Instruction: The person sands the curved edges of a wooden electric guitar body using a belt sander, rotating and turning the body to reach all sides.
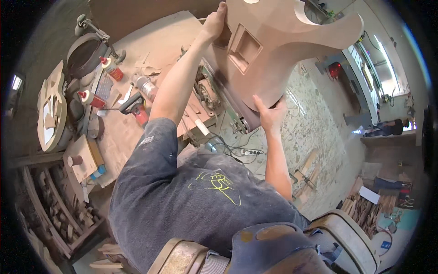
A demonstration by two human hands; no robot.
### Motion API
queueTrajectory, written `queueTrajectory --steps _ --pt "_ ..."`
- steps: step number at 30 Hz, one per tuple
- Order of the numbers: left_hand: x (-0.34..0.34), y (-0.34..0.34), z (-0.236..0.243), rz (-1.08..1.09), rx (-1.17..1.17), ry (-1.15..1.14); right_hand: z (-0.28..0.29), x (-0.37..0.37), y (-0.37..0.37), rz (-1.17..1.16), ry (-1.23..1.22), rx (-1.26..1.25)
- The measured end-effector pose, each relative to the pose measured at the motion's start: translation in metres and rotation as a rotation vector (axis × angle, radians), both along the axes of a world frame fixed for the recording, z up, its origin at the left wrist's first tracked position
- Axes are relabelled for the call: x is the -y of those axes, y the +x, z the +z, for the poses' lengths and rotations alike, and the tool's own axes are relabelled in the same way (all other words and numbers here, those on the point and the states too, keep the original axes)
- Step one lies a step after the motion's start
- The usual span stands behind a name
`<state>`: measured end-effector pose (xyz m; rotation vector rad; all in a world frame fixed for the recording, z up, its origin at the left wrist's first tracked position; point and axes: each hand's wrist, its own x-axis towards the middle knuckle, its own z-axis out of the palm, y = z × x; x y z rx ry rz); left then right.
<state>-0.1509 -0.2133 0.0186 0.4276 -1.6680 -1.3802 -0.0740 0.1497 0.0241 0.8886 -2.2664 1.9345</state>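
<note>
A bare wooden electric guitar body (283,34) with a rectangular cavity cut in its face is held up between my hands. My left hand (216,23) grips its left edge, fingers curled round the side. At the lower rounded edge my right hand (271,113) holds on, thumb on the face and the other fingers partly hidden behind. Right below the body, and partly covered by it, runs the belt of a belt sander (237,107). Whether the wood touches the belt, I cannot tell.
On the dusty workbench (121,150) to the left lie glue bottles (111,67), a red-and-black power tool (139,112) and wood scraps. A guitar-shaped wooden piece (52,107) stands further left. Cables (232,146) and a power strip lie below the sander. A person (388,128) is far right.
</note>
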Motion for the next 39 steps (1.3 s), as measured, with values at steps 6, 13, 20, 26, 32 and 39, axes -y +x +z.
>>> queueTrajectory --steps 6,13,20,26,32,39 --pt "-0.012 0.001 0.001 -0.3 -0.126 0.119 0.002 -0.013 0.002 -0.036 0.06 -0.058" --pt "-0.048 0.017 0.016 -0.457 -0.073 0.002 0.006 -0.041 0.008 -0.065 0.057 -0.089" --pt "-0.09 0.045 0.031 -0.526 -0.25 0.223 0.047 -0.057 0.023 -0.086 0.212 -0.209" --pt "-0.096 0.061 0.034 -0.593 -0.227 0.474 0.099 -0.053 0.018 -0.03 0.338 -0.312" --pt "-0.086 0.059 0.009 -0.535 -0.205 0.563 0.161 -0.02 0.007 0.041 0.495 -0.417" --pt "-0.106 0.063 -0.001 -0.553 -0.221 0.786 0.209 0.029 -0.025 0.083 0.765 -0.6"
